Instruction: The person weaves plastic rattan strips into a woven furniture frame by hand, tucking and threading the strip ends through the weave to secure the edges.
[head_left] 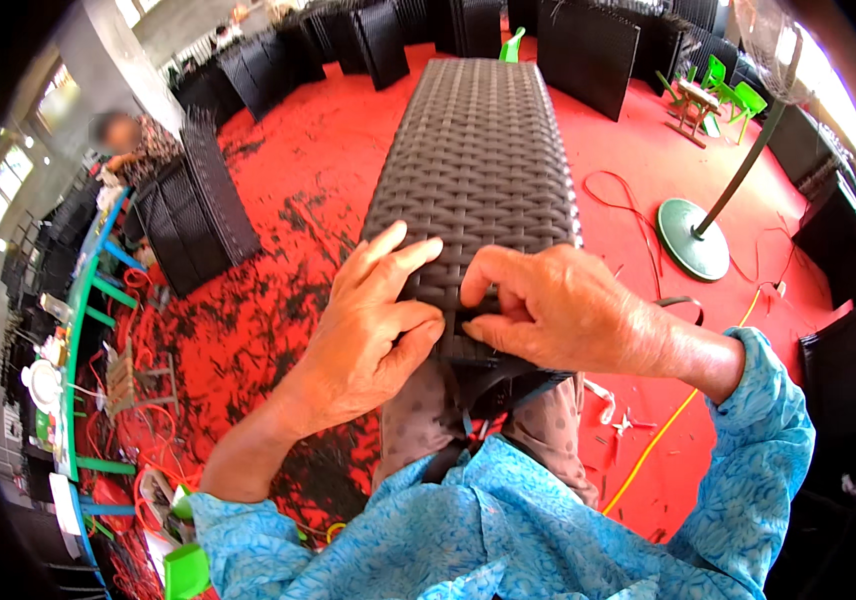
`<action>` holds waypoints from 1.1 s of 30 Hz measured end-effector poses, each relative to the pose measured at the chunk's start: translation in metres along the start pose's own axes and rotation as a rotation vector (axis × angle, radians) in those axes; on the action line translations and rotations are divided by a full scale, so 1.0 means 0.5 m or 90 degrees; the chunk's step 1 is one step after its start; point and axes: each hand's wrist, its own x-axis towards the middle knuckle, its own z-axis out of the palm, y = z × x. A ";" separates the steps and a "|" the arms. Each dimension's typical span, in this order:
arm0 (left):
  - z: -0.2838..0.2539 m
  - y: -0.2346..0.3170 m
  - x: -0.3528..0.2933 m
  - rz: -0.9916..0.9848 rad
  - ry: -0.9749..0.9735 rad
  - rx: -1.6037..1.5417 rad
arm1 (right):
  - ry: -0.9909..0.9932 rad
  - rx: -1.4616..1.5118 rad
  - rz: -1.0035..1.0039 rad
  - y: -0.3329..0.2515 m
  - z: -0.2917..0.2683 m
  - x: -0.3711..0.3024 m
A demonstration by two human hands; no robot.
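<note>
A long dark brown woven wicker piece (pixel 483 150) stretches away from me, its near end at my lap. My left hand (pixel 373 325) lies on the left side of that near end, fingers stretched out and thumb pressed down by the edge. My right hand (pixel 548 305) is closed at the same edge, forefinger and thumb curled together against the weave. Whatever sits between those fingertips is hidden. A dark flat strip (pixel 686 302) loops out beside my right wrist. Below the near edge hang loose dark strips (pixel 488 385), partly in shadow.
Dark scraps (pixel 298 270) litter the red floor at left. A green-edged table (pixel 78 370) holds clutter. A fan stand with a round green base (pixel 693 238) stands right, near a yellow cable (pixel 663 430). Black woven panels (pixel 588 55) line the back. Another person (pixel 148 140) sits far left.
</note>
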 end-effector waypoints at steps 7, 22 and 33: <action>-0.006 0.002 0.001 -0.115 0.021 -0.115 | 0.025 0.001 -0.012 0.007 0.011 -0.014; -0.040 -0.072 -0.042 -0.173 0.237 -0.563 | 0.000 0.049 -0.123 0.009 -0.018 0.047; -0.003 -0.103 -0.079 -0.155 0.275 -0.678 | -0.293 0.270 0.189 -0.062 -0.008 0.142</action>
